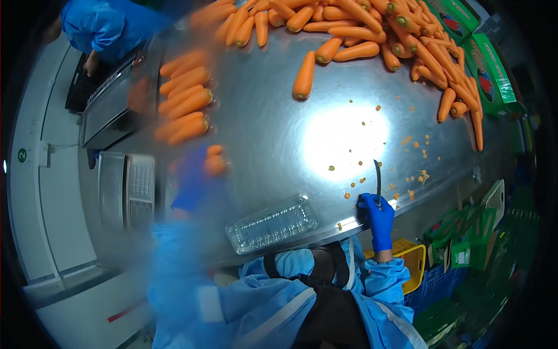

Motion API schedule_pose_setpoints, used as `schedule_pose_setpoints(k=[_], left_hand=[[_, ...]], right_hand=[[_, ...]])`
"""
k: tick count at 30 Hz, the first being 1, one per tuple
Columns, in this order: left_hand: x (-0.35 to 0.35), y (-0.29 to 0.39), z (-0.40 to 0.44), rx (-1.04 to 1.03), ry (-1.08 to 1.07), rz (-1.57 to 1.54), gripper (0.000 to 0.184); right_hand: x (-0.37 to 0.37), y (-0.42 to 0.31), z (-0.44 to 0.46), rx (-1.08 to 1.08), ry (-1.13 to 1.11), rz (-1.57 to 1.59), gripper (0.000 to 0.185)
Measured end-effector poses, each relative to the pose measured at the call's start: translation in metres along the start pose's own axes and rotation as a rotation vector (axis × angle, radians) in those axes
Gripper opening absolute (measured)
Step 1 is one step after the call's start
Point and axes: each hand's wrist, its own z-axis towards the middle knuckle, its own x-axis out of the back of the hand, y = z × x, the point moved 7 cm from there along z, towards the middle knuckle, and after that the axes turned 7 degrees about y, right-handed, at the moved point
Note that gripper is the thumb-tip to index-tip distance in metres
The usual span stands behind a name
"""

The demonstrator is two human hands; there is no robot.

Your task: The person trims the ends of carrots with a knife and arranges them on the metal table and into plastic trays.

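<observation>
My right hand (379,220), in a blue glove, is closed round the handle of a small curved knife (378,177) at the table's near edge. My left hand (199,181), also gloved in blue, is smeared by motion at the left. Next to its fingers are the ends of carrots (214,161), and whether it holds them cannot be made out. Just beyond it, several carrots (189,100) lie in a row. An empty clear plastic tray (272,224) rests between my hands near the front edge. Small carrot trimmings (361,163) are scattered beyond the knife.
A large carrot pile (401,29) covers the far side of the metal table (261,128), with one carrot (304,75) apart from it. Green boxes (491,72) stand at the right. A yellow crate (414,267) is below the edge. Another person (96,26) is at upper left, near a scale (140,186).
</observation>
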Motion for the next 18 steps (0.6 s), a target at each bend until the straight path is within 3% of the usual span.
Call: schedule_pose_setpoints(k=[3,4,5,6,8,9,11,13,15,18], left_hand=[[-0.026,-0.057,0.032,-0.032,0.256,-0.123,0.073],[-0.034,-0.073,0.034,-0.091,0.352,-0.299,0.059],[-0.043,-0.089,0.037,-0.168,0.436,-0.468,0.046],[-0.050,-0.094,0.053,-0.215,0.465,-0.561,0.046],[-0.052,-0.083,0.079,-0.173,0.447,-0.555,0.045],[-0.052,-0.072,0.090,-0.142,0.442,-0.533,0.044],[-0.030,-0.037,0.101,-0.093,0.483,-0.575,0.043],[0.006,-0.007,0.089,-0.038,0.527,-0.729,0.042],[0.034,0.019,0.066,0.068,0.502,-0.972,0.041],[0.034,0.069,0.029,0.202,0.166,-1.392,0.040]], right_hand=[[-0.001,-0.006,-0.006,-0.035,0.051,-0.066,0.017],[-0.001,-0.004,-0.005,-0.111,0.033,-0.148,0.013],[-0.010,0.000,0.002,0.316,-0.158,-0.659,0.012],[-0.015,0.006,0.001,0.835,-0.135,-1.111,0.014],[-0.007,0.010,-0.008,0.931,-0.016,-0.800,0.017],[0.000,-0.005,-0.010,0.667,0.023,-0.438,0.021],[0.004,-0.003,-0.005,0.652,-0.008,-0.251,0.022],[0.008,-0.002,0.000,0.429,0.106,-0.418,0.026],[0.004,0.004,0.004,0.474,0.150,-0.443,0.029],[0.000,0.012,0.007,0.574,0.185,-0.405,0.031]])
